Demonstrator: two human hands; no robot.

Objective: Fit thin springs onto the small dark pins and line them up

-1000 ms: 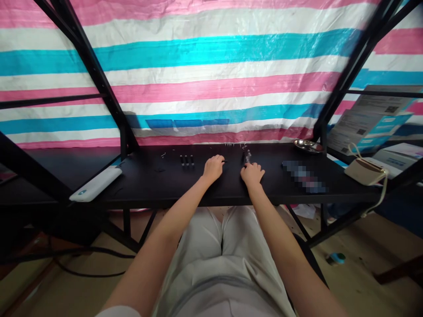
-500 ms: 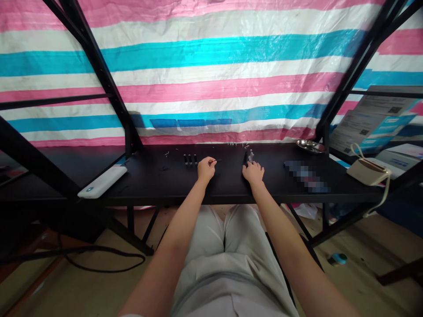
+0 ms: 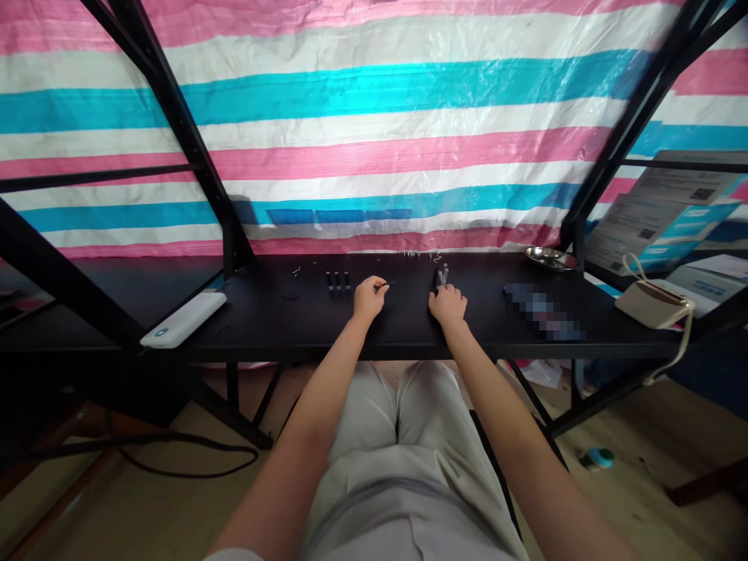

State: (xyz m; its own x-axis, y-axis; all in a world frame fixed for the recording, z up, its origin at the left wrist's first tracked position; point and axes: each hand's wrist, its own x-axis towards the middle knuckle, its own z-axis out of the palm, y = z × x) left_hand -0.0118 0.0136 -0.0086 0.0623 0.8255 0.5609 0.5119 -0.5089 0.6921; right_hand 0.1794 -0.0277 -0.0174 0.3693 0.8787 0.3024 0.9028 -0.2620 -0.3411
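My left hand [image 3: 371, 298] is over the middle of the black table [image 3: 292, 331], thumb and forefinger pinched on a thin dark stick [image 3: 392, 283] that points right. Left of it, three small dark cylinders with pale ends [image 3: 337, 281] stand in a row. My right hand [image 3: 449, 302] rests on the table with its fingers spread. Just beyond its fingertips is a small cluster of clear and black tubes [image 3: 442, 276], some of them tilted. The hand hides their lower ends, so any contact is unclear.
Small white bits [image 3: 411, 254] lie along the back edge. A shiny metal dish [image 3: 552, 259] and a blurred-out item [image 3: 543, 313] are to the right, with a beige bag [image 3: 651, 302] beyond. A long white device [image 3: 184, 321] lies left, by the black frame posts [image 3: 192, 132].
The view has shifted slightly. My left hand has moved a little to the right with the dark stick. My right hand stays in place, and the tubes beyond it lean slightly differently.
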